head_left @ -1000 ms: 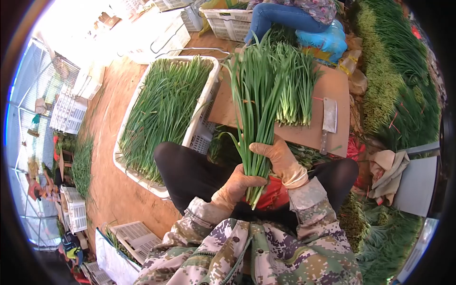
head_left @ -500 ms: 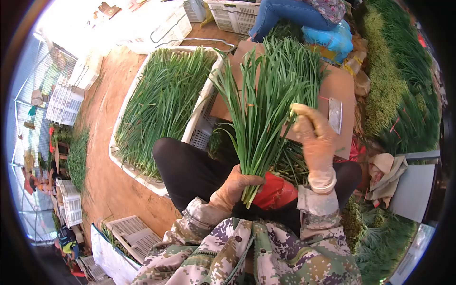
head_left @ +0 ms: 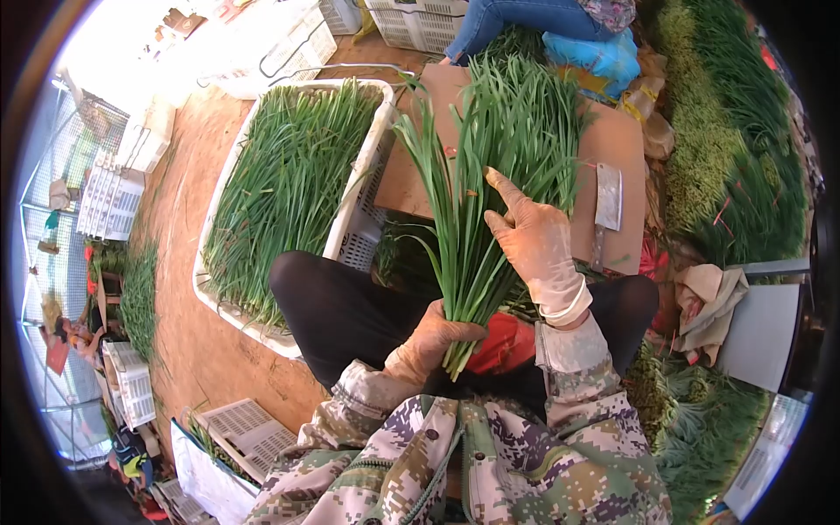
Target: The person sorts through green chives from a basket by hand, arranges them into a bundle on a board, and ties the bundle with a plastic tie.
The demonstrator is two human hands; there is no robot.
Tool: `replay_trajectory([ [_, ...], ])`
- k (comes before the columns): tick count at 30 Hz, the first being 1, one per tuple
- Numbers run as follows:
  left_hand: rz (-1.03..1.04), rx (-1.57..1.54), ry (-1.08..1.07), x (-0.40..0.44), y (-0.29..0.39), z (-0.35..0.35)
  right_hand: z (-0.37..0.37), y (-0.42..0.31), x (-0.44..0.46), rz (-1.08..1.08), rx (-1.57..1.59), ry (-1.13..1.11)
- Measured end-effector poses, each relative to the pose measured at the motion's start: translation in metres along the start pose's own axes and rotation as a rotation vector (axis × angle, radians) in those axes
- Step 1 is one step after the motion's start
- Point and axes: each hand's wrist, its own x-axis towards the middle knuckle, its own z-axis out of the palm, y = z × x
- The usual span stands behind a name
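Note:
A bunch of long flat green leaves, which look like garlic chives (head_left: pixel 459 254), stands fanned out before me. My left hand (head_left: pixel 430 337), in a soiled glove, is wrapped round its pale lower stems. At the right side of the bunch is my right hand (head_left: pixel 535 241), gloved too, its index finger and thumb stretched out and apart against the leaves. Nothing shows between those fingers; the others are partly curled. Behind the bunch, more chives (head_left: pixel 534 114) lie on a cardboard sheet (head_left: pixel 612 144). To the right on the cardboard rests a cleaver (head_left: pixel 608 199).
A white crate (head_left: pixel 346 223) packed with chives stands at my left. Red plastic (head_left: pixel 506 346) lies between my legs. Heaps of greens (head_left: pixel 744 157) line the right side. Ahead sits a person in jeans (head_left: pixel 525 22) beside a blue bag (head_left: pixel 595 59). More crates (head_left: pixel 114 197) stand far left.
My right hand has moved left and in toward the bunch, from a pinch around a pale yellowish bit to extended fingers at the leaves. The cleaver's handle is now uncovered. My left hand keeps its grip.

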Motion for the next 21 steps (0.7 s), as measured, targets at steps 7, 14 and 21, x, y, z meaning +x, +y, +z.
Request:
replay_trajectory([
  [7,0.005,0.067,-0.008,0.0,-0.003,-0.001,-0.014,-0.005,-0.002,0.069,-0.031,-0.107],
  [14,0.004,0.094,-0.049,-0.001,-0.005,0.0,-0.016,-0.004,-0.003,0.115,-0.08,-0.112],
  [21,0.0,0.097,-0.054,-0.004,-0.003,0.003,-0.016,0.009,0.0,0.417,0.776,-0.212],
])
